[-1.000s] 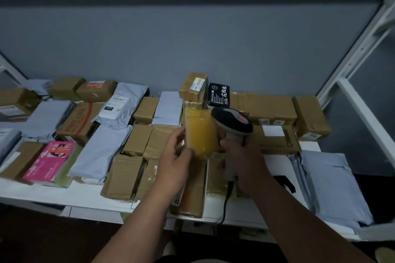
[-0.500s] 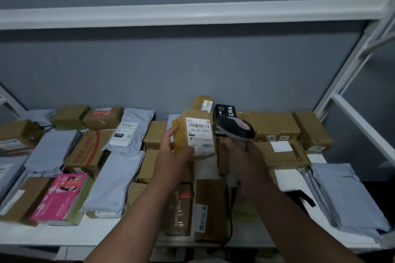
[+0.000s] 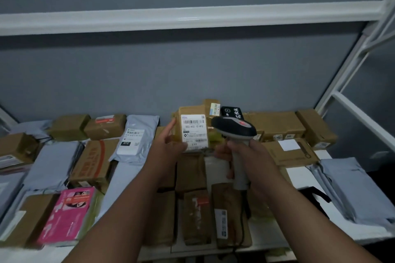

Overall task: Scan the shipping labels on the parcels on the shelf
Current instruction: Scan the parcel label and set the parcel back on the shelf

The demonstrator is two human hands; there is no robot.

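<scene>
The left hand (image 3: pixel 168 147) holds a small brown parcel (image 3: pixel 193 130) upright above the middle of the shelf (image 3: pixel 303 174), toward its back edge. Grip state: thumb across the lower front face, fingers behind the left side. The white shipping label (image 3: pixel 194 131) faces the camera, barcode at the top, unobstructed.

The right hand (image 3: pixel 245 160) is closed around the handle of the barcode scanner (image 3: pixel 234 129). The scanner head sits just beside the right edge of the parcel, apparently pointing leftward, at or past the label.

Recommended procedure for this step:
- Draw the scanner back so that its window faces the label squarely; it appears too close and too oblique at present.
- Keep the left thumb clear of the printed codes.
- Hold the parcel steady until the read is confirmed.

Shelf contents, left to right: brown cartons and grey mailer bags at the left end, a pink box (image 3: pixel 68 215) near the front edge, a labelled grey mailer (image 3: pixel 136 136) toward the back, taped brown parcels at the front centre, larger cartons at the back right, and grey bags (image 3: pixel 350 188) at the right end. No bins or trays are visible.
</scene>
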